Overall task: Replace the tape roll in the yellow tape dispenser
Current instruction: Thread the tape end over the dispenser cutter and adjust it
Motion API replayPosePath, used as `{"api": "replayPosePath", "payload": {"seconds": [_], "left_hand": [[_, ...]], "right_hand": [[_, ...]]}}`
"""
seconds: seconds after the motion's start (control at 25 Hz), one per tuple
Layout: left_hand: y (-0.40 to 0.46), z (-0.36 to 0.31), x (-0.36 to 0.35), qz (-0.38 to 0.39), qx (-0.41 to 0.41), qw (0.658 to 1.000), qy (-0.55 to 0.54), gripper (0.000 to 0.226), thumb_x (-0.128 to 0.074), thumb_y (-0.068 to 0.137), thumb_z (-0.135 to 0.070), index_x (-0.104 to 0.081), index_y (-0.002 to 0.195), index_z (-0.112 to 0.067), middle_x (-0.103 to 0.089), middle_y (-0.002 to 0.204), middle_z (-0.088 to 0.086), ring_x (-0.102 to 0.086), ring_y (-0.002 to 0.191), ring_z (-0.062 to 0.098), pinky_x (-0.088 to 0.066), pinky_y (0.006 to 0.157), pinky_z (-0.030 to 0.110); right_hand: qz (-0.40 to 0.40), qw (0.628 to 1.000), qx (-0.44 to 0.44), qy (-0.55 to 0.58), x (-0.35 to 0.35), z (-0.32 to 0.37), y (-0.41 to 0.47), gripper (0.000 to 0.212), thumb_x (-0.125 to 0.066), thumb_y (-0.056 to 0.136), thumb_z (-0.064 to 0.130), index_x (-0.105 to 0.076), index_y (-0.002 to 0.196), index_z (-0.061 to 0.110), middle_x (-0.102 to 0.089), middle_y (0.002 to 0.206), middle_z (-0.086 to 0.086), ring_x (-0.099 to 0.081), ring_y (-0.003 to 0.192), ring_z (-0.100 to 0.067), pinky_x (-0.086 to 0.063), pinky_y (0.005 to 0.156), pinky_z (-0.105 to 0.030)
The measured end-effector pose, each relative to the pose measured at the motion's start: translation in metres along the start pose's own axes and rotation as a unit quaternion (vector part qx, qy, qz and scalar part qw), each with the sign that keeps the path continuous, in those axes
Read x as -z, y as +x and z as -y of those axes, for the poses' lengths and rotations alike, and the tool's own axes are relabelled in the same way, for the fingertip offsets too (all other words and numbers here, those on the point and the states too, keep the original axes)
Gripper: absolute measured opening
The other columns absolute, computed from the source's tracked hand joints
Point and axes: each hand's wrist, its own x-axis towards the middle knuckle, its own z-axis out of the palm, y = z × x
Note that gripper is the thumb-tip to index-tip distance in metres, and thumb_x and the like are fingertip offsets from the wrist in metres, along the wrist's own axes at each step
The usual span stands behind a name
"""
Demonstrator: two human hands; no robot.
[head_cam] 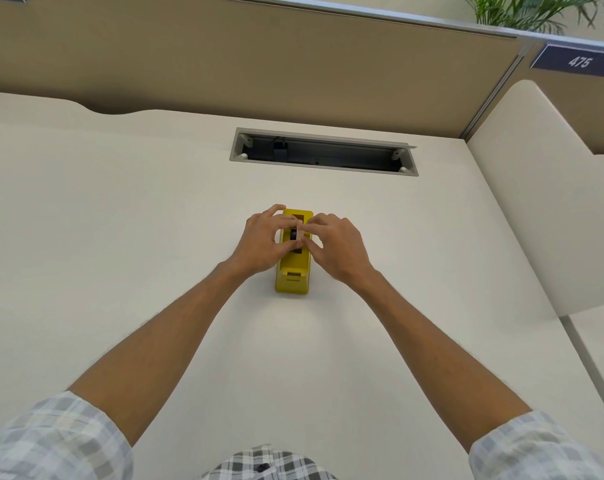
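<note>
Both hands pinching tape roll (296, 234) w/ curled fingers, left hand (263, 242) & right hand (335, 249) meeting over yellow tape dispenser (292, 271), mid-frame on desk (120, 220)

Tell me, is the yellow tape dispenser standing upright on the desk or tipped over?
Upright. The yellow tape dispenser sits flat on the desk, its roll slot facing up, with the left hand and right hand at the slot.

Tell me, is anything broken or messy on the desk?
Nothing looks broken or spilled. The yellow tape dispenser stands straight on the desk while both hands work at its middle. Only the cable hatch behind it is open, showing a dark trough.
</note>
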Motion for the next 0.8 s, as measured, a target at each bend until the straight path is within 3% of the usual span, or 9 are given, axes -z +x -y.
{"api": "replayPosePath", "payload": {"seconds": [0.24,0.48,0.68,0.8], "left_hand": [[-0.001,0.001,0.0,-0.013,-0.015,1.0,-0.013,0.038,-0.069,0.085,-0.035,-0.066,0.121,-0.022,-0.062,0.131,-0.004,-0.035,0.138,0.017,-0.026,0.111,0.048],[0.0,0.004,-0.003,-0.01,-0.012,1.0,-0.012,0.038,-0.067,0.085,-0.037,-0.064,0.121,-0.025,-0.06,0.132,-0.006,-0.034,0.138,0.016,-0.024,0.109,0.046],[0.0,0.005,-0.004,-0.009,-0.005,1.0,-0.009,0.04,-0.067,0.086,-0.039,-0.063,0.123,-0.025,-0.058,0.135,-0.005,-0.033,0.139,0.016,-0.023,0.109,0.046],[-0.001,0.003,-0.003,-0.01,0.001,1.0,-0.008,0.042,-0.067,0.085,-0.04,-0.062,0.124,-0.027,-0.057,0.137,-0.004,-0.032,0.14,0.017,-0.023,0.11,0.046]], "right_hand": [[-0.029,0.998,0.039,-0.051,-0.001,-0.001,-0.003,0.011,-0.066,0.088,0.013,-0.073,0.096,0.012,-0.07,0.096,-0.008,-0.062,0.084,-0.03,-0.045,0.066,-0.037],[-0.047,0.996,0.042,-0.061,-0.007,0.0,-0.012,0.02,-0.063,0.09,0.014,-0.068,0.109,0.011,-0.069,0.102,-0.01,-0.063,0.085,-0.028,-0.049,0.065,-0.038],[-0.049,0.996,0.045,-0.058,-0.008,0.0,-0.015,0.02,-0.063,0.089,0.012,-0.069,0.108,0.01,-0.068,0.103,-0.01,-0.063,0.084,-0.029,-0.049,0.064,-0.038],[-0.049,0.998,0.005,-0.035,-0.009,0.0,-0.015,0.032,-0.06,0.091,0.018,-0.061,0.123,0.013,-0.067,0.11,-0.008,-0.062,0.092,-0.025,-0.049,0.071,-0.037]]}}
